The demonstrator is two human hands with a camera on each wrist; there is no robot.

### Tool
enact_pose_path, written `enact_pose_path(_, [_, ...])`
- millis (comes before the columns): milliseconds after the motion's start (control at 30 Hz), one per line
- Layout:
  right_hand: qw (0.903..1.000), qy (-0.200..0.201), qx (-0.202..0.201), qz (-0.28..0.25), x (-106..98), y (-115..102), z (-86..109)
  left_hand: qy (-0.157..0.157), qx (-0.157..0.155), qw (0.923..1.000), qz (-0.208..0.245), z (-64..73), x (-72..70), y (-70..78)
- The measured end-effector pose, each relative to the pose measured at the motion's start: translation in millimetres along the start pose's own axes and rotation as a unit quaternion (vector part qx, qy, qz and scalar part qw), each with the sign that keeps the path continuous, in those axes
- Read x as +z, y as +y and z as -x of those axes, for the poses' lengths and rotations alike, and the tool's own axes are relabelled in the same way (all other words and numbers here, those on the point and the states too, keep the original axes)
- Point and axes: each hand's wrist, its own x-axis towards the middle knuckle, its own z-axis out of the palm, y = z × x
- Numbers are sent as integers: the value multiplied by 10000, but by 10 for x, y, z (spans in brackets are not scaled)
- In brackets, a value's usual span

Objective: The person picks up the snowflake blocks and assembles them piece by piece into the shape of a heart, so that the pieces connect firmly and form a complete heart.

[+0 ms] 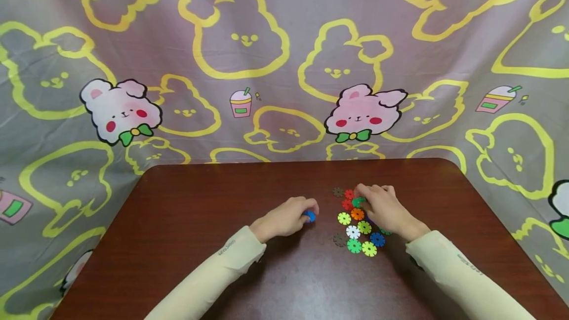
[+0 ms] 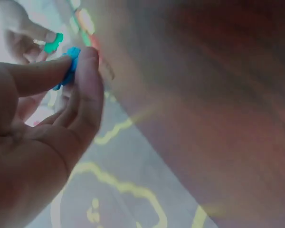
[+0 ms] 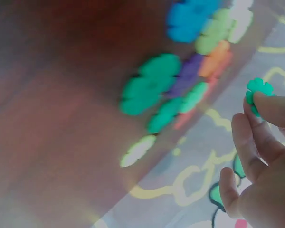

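Note:
My left hand (image 1: 289, 216) pinches a blue notched plastic disc (image 1: 311, 216) between thumb and fingers, above the middle of the table. Close up in the left wrist view, the blue disc (image 2: 72, 66) sits between thumb and index finger; it may be more than one piece, which I cannot tell. Over the far end of a spread of discs, my right hand (image 1: 384, 210) holds a green notched disc (image 1: 358, 203). The right wrist view has that green disc (image 3: 260, 89) pinched at the fingertips, off the table. The two hands are apart.
Loose flower-like discs lie right of centre, including a white one (image 1: 353, 232), an orange one (image 1: 357, 214), a blue one (image 1: 377, 239) and a yellow one (image 1: 369, 249). My right hand covers some. The brown table (image 1: 200, 201) ends at a patterned curtain (image 1: 275, 83).

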Motion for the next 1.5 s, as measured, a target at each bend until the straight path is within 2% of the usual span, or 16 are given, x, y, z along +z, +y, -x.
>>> enact_pose_path(100, [9992,343,-58,-213,-47,-73,-59,374,-110,9976,578,64,-106,-46])
enact_pose_path(167, [9978,543,-130,-362,-80,-128,-93,597,-239,9901,1250,105,-169,-75])
enact_pose_path(233, [9962,693,-182,-489,-105,-174,-121,797,-417,9748,2039,147,-229,-102])
enact_pose_path(333, [9928,838,-229,-821,-144,-243,-147,1083,-636,9433,3071,205,-309,-136])
enact_pose_path(400, [9898,903,-230,-1074,-162,-287,-159,1235,-767,9242,3531,240,-362,-151])
enact_pose_path(467, [9861,955,-241,-1336,-180,-341,-172,1358,-879,9095,3830,268,-405,-158])
enact_pose_path(533, [9825,998,-238,-1557,-195,-399,-186,1443,-974,8998,4000,292,-438,-159])
enact_pose_path(700, [9691,1139,-286,-2168,-186,-530,-232,1649,-1204,8928,4015,320,-475,-134])
enact_pose_path(800, [9595,1204,-296,-2530,-165,-607,-259,1775,-1256,8837,4145,325,-482,-117])
enact_pose_path(867, [9563,1235,-299,-2632,-150,-659,-277,1864,-1264,8749,4288,324,-485,-104])
enact_pose_path(1100, [9576,1267,-300,-2572,-133,-819,-339,2016,-1341,8505,4669,304,-485,-57])
enact_pose_path(1300, [9533,1274,-288,-2722,-117,-899,-374,2168,-1373,8252,5032,282,-465,-38])
enact_pose_path(1500, [9494,1235,-316,-2871,-71,-932,-388,2286,-1348,8148,5155,253,-417,-43])
